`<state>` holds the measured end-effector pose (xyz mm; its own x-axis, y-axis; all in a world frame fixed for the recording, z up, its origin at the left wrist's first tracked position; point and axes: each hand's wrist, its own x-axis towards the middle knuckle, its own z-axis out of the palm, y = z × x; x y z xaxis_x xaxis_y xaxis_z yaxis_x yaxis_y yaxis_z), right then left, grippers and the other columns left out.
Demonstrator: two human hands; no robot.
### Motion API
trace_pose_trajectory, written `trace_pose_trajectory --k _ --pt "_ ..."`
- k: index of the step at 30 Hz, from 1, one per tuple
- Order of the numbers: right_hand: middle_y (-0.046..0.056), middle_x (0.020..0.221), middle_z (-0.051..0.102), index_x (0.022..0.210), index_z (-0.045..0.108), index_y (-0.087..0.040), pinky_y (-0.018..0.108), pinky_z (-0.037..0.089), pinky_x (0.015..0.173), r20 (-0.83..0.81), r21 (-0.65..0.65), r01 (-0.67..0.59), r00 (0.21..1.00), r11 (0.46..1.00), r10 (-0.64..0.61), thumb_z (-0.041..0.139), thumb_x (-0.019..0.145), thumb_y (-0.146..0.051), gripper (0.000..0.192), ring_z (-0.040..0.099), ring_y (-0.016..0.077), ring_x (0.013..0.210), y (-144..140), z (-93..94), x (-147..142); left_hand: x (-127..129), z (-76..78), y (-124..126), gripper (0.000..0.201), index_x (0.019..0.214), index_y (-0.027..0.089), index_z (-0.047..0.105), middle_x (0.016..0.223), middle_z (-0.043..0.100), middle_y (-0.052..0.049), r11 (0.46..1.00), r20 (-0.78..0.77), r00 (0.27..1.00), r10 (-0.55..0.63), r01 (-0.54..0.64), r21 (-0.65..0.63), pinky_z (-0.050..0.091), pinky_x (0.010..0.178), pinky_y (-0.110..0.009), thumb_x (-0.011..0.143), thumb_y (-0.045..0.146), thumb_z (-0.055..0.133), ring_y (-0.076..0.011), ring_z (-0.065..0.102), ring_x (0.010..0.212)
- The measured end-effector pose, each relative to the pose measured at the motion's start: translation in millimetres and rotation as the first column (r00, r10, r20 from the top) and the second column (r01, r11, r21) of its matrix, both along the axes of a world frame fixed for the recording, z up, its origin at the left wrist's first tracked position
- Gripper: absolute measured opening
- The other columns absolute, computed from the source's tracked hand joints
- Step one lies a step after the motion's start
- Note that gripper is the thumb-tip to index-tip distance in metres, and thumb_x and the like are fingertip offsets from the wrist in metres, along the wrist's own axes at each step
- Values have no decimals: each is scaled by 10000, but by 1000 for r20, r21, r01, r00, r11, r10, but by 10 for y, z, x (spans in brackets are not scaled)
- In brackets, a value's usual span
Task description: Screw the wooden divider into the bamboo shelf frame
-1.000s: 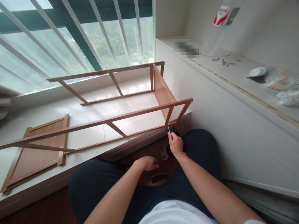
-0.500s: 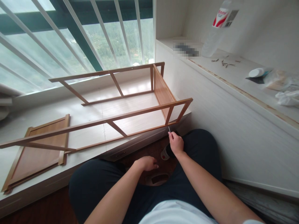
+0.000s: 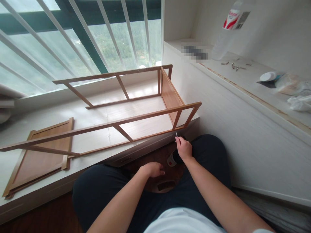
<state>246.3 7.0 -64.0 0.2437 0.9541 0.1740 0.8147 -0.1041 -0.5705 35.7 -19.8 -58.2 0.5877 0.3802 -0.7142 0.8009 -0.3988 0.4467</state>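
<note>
The right hand [image 3: 184, 149] pinches a thin metal key [image 3: 176, 134] at the near right corner of the wooden frame [image 3: 126, 113], which lies on its side on the window ledge [image 3: 31, 127]. The key's long axis runs near to far, tip pointing up toward the frame's lower rail. The left hand [image 3: 152, 169] rests loosely curled, holding nothing, on a brown stool [image 3: 167, 181]. With such a light pinch the key could slip out or skid off the rail.
</note>
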Motion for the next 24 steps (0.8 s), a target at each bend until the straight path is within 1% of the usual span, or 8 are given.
trace_pose_trajectory --k 4,8,10,13,15,17,20,24 --pt "21 584 635 706 639 -209 256 330 575 -302 32 -32 952 999 40 447 965 -463 411 560 155 536 18 -27 5 -5 22 -11 437 1138 236 690 1135 711 -103 1000 -1 1000 14 -14 0 501 828 -363 855 494 479 -290 660 1026" --pt "-36 439 484 660 588 -202 249 344 513 -615 18 -30 788 999 35 485 926 -528 434 468 128 436 29 -60 -47 -6 31 -10 444 1138 230 688 1145 707 -109 1000 2 1000 20 -20 -4 501 833 -370 858 500 473 -296 661 1027" --pt "-52 420 449 655 570 -199 241 303 457 -763 -7 -13 647 1000 4 523 894 -551 427 403 109 399 34 -74 -80 -5 25 -7 446 1137 228 688 1151 704 -111 1000 3 1000 21 -21 -2 500 836 -372 857 501 475 -300 658 1032" --pt "-77 409 399 672 541 -205 226 201 394 -944 -86 -36 321 996 -70 580 842 -566 401 291 83 358 39 -72 -113 -5 10 -1 444 1141 239 686 1152 704 -103 1000 -1 1000 15 -15 -2 499 837 -366 857 506 474 -293 658 1032" --pt "-82 415 390 689 532 -208 220 170 388 -988 -116 -103 111 988 -105 615 827 -541 370 264 78 358 42 -46 -117 -5 0 4 440 1143 244 686 1147 706 -99 1000 -6 1000 8 -8 -4 499 835 -359 860 505 471 -285 659 1028" --pt "-80 423 385 696 526 -209 218 172 394 -992 -110 -161 -39 981 -118 632 834 -494 334 261 79 373 44 -7 -108 -5 -6 7 440 1148 247 684 1146 707 -96 1000 -6 1000 6 -6 -10 499 837 -357 862 504 471 -279 660 1024" --pt "-84 432 327 676 490 -217 222 189 401 -974 -101 -229 -174 968 -143 602 872 -446 321 235 91 396 49 50 -81 -1 -14 11 440 1158 252 681 1154 705 -94 1000 -1 1000 11 -12 -16 499 841 -359 859 503 477 -280 659 1027" --pt "-84 465 252 653 433 -233 234 230 412 -949 -82 -271 -274 959 -158 543 924 -395 334 227 113 424 49 91 -42 5 -29 13 435 1147 247 688 1152 706 -95 1000 -9 1000 13 -13 -17 497 837 -358 859 496 477 -283 660 1027"
